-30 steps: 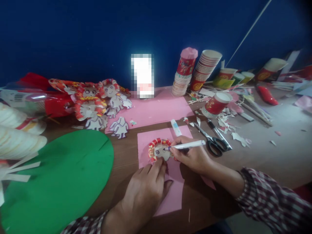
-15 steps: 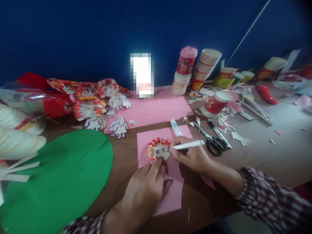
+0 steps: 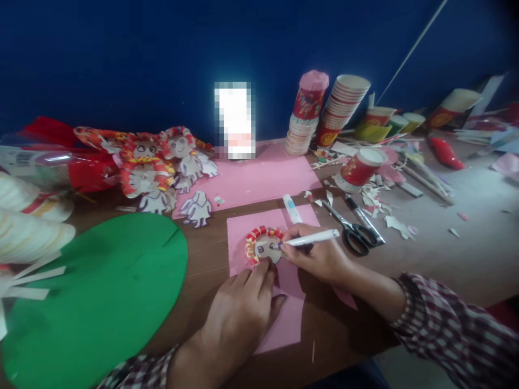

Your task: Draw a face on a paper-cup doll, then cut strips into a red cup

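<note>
Gripping marker [image 3: 310, 239] in right hand [image 3: 320, 259], fingers clamped round barrel, tip touching paper face [image 3: 264, 246] at its 3 o'clock edge. Left hand [image 3: 243, 313] grips nothing, fingers loosely together, tips pressing face down at 6 o'clock. Face sits on small pink sheet [image 3: 239, 232]. Glue stick [image 3: 292, 209] at 1 o'clock of face, scissors [image 3: 352, 232] out at 3 o'clock, big green disc [image 3: 101, 292] at 8 o'clock. Cup stacks [image 3: 308, 111] way back, 1 o'clock.

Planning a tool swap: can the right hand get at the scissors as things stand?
Probably yes: the scissors lie on the table just beside the right hand, nothing between. But its fingers are wrapped on the pen.
</note>
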